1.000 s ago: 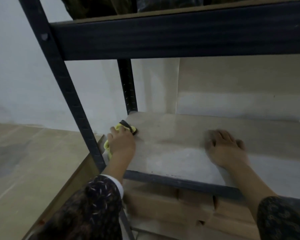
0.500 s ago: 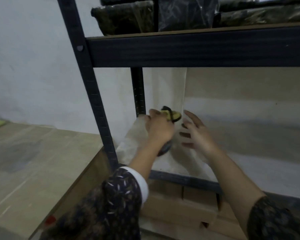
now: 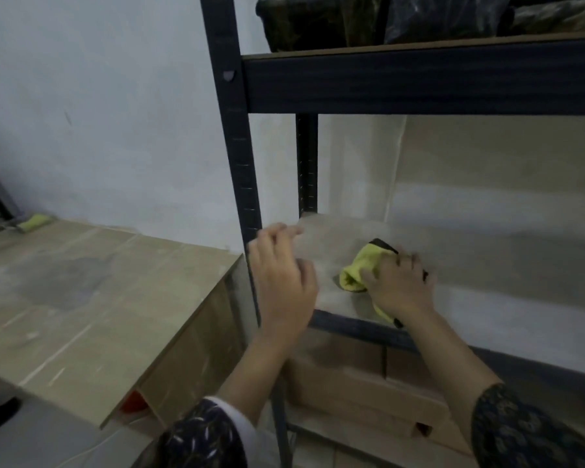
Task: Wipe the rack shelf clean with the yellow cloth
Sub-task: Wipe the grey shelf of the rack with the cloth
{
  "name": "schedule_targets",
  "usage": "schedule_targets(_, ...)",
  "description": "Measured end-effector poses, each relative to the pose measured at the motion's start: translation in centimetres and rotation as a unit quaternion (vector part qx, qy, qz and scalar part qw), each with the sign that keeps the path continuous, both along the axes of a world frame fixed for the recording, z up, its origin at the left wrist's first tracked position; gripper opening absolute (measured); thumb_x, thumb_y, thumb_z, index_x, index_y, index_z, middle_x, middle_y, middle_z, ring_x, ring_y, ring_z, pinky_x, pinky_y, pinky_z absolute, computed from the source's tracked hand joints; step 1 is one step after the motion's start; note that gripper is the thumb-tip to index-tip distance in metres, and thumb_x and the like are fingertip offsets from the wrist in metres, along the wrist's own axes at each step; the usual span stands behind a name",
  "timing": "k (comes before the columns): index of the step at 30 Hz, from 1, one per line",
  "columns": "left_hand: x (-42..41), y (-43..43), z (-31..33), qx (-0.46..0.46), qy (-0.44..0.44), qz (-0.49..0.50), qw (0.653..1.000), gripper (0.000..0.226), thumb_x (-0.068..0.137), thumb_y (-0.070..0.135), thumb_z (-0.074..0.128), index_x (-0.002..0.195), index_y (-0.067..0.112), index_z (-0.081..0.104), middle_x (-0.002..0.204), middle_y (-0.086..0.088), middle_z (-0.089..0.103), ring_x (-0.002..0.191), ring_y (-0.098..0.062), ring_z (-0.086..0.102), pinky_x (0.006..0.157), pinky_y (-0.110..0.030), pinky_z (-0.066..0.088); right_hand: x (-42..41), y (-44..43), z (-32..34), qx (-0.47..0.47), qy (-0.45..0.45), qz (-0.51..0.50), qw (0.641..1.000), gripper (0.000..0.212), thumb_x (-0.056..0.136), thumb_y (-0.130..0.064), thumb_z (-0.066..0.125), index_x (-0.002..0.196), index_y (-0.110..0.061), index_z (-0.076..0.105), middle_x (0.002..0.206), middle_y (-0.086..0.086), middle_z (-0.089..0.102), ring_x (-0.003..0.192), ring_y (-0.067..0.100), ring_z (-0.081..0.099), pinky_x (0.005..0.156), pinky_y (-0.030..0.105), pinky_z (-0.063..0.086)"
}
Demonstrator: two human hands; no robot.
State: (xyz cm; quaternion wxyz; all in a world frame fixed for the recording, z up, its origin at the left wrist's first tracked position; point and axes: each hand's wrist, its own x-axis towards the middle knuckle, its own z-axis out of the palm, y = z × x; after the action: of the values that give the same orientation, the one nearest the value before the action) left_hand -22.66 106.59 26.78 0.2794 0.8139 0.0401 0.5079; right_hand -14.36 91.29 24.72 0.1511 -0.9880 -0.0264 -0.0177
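Note:
The yellow cloth (image 3: 357, 270), with a dark edge, lies bunched on the pale, dusty rack shelf (image 3: 493, 265) near its front left corner. My right hand (image 3: 401, 287) grips the cloth from above and presses it against the shelf. To its left, my left hand (image 3: 282, 278) hovers in front of the rack's dark front post (image 3: 238, 163). Its fingers are loosely curled and hold nothing, and it is slightly blurred.
A dark beam (image 3: 419, 79) of the upper shelf hangs close overhead, with dark plastic-wrapped bundles (image 3: 318, 21) on it. Cardboard boxes (image 3: 352, 383) sit under the shelf. A flat cardboard surface (image 3: 81, 298) stretches left of the rack, with a small yellow-green object (image 3: 36, 221) at the wall.
The cloth went from my left hand to my right hand. My right hand, flat on the shelf before, now holds the cloth down; my left hand has drawn back, empty.

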Motion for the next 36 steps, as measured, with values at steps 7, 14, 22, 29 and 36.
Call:
schedule_targets(7, 2.3, 6.1, 1.3, -0.08, 0.051, -0.057, 0.994, 0.065, 0.091, 0.023, 0.056, 0.143, 0.003, 0.022, 0.135, -0.01, 0.043, 0.122, -0.017, 0.044, 0.102, -0.028, 0.04, -0.5, 3.0, -1.9, -0.06, -0.054, 0.055, 0.995, 0.067, 0.096, -0.055, 0.032, 0.147, -0.011, 0.024, 0.148, 0.018, 0.034, 0.134, 0.034, 0.034, 0.111, 0.045, 0.023)
schedule_targets(14, 3.1, 7.0, 0.3, -0.096, 0.06, -0.162, 0.98, 0.031, 0.095, 0.016, 0.047, 0.118, 0.003, 0.031, 0.1, -0.004, 0.051, 0.083, -0.003, 0.055, 0.067, -0.007, 0.045, -0.4, 7.2, -0.5, 0.02, 0.044, 0.314, 0.948, 0.07, 0.092, -0.052, 0.049, 0.151, -0.034, 0.017, 0.16, -0.004, 0.017, 0.148, 0.017, 0.014, 0.118, 0.042, 0.015)
schedule_targets(22, 3.4, 6.9, 0.1, -0.107, 0.037, -0.174, 0.978, 0.021, 0.093, 0.011, 0.046, 0.107, 0.01, 0.03, 0.087, 0.006, 0.044, 0.076, -0.007, 0.05, 0.063, -0.011, 0.043, 2.4, 11.1, 0.5, 0.113, 0.146, 0.405, 0.895, 0.054, 0.093, -0.034, 0.052, 0.144, -0.038, 0.033, 0.154, -0.007, 0.029, 0.143, 0.017, 0.023, 0.114, 0.045, 0.026)
schedule_targets(29, 3.4, 6.8, 0.3, -0.095, 0.037, -0.168, 0.98, 0.023, 0.092, 0.006, 0.046, 0.106, 0.011, 0.029, 0.084, 0.005, 0.043, 0.075, -0.003, 0.049, 0.061, -0.011, 0.043, 3.8, 13.3, 1.2, 0.144, 0.044, 0.349, 0.925, 0.033, 0.093, -0.017, 0.055, 0.126, -0.014, 0.05, 0.125, 0.009, 0.058, 0.112, 0.025, 0.053, 0.096, 0.043, 0.043)
schedule_targets(36, 3.3, 7.0, 0.4, -0.093, 0.036, -0.175, 0.98, 0.019, 0.089, 0.011, 0.042, 0.103, 0.009, 0.029, 0.09, -0.016, 0.046, 0.073, -0.024, 0.048, 0.058, -0.027, 0.04, 4.8, 8.5, 4.1, 0.33, -0.1, 0.168, 0.923, 0.045, 0.089, -0.016, 0.06, 0.132, -0.022, 0.047, 0.126, 0.001, 0.057, 0.105, 0.016, 0.052, 0.076, 0.021, 0.032)
